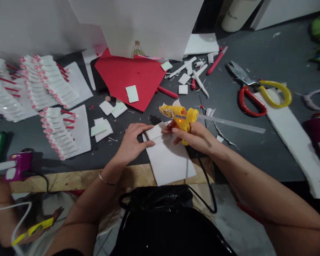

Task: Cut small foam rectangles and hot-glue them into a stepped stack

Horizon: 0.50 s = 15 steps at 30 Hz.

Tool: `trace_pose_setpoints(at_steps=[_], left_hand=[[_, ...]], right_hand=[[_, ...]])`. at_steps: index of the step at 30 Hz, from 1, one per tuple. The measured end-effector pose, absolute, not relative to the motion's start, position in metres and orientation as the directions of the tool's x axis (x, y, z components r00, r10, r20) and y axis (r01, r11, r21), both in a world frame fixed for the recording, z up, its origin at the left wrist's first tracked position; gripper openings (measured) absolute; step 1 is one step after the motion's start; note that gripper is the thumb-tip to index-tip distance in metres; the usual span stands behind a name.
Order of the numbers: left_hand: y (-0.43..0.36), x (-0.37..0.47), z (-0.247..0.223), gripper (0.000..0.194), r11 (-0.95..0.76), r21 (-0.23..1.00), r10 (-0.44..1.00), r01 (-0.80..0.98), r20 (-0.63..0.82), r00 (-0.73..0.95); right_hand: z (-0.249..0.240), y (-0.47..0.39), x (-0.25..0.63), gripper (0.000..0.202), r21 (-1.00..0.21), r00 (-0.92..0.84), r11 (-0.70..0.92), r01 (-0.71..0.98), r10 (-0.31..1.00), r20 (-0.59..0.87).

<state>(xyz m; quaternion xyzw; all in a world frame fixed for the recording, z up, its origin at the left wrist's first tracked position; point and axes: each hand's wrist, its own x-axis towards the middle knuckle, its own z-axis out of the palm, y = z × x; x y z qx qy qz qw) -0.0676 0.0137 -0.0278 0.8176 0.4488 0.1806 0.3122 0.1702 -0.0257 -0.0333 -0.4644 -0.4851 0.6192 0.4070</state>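
Observation:
My right hand [192,133] is wrapped round a yellow hot glue gun [180,115], its small orange light lit and a long clear glue stick [234,125] poking from the back. Its nozzle points left. Fingertips of the same hand reach the right end of a small white foam piece [156,131]. At that piece's left end is my left hand [134,140], thumb and forefinger closed on its edges. Beneath the small piece lies a larger white foam sheet [170,163], overhanging the table's front edge. The right fingertips are partly hidden by the glue gun.
Red-and-yellow scissors [256,83] lie open at right beside a long white foam strip [290,135]. Foam scraps [185,78] and red card [133,78] are behind. Bundled white pieces with pink ends [58,133] stand left. Another person's hand [57,215] shows at lower left.

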Motion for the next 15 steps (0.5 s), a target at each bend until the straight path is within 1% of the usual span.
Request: trace_pose_setpoints(at_steps=[2,5,7,15], left_hand=[[0.0135,-0.0679,-0.0266,0.045,-0.404,0.678,0.843,0.614,0.016,0.537],[0.0132,-0.0677,-0.0261,0.034,-0.411,0.676,0.843,0.612,0.026,0.538],[0.0132,-0.0673,-0.0271,0.031,-0.42,0.668,0.844,0.614,0.038,0.535],[0.0141,-0.0678,-0.0302,0.031,-0.437,0.671,0.836,0.599,0.058,0.545]], right_hand=[[-0.0325,-0.0257,0.1703,0.028,-0.981,-0.243,-0.189,-0.044,0.954,-0.173],[-0.0316,-0.0254,0.1702,0.028,-0.982,-0.248,-0.185,-0.034,0.954,-0.171],[-0.0315,-0.0252,0.1703,0.027,-0.982,-0.253,-0.187,-0.032,0.952,-0.173],[-0.0298,-0.0255,0.1705,0.026,-0.983,-0.254,-0.184,0.011,0.95,-0.18]])
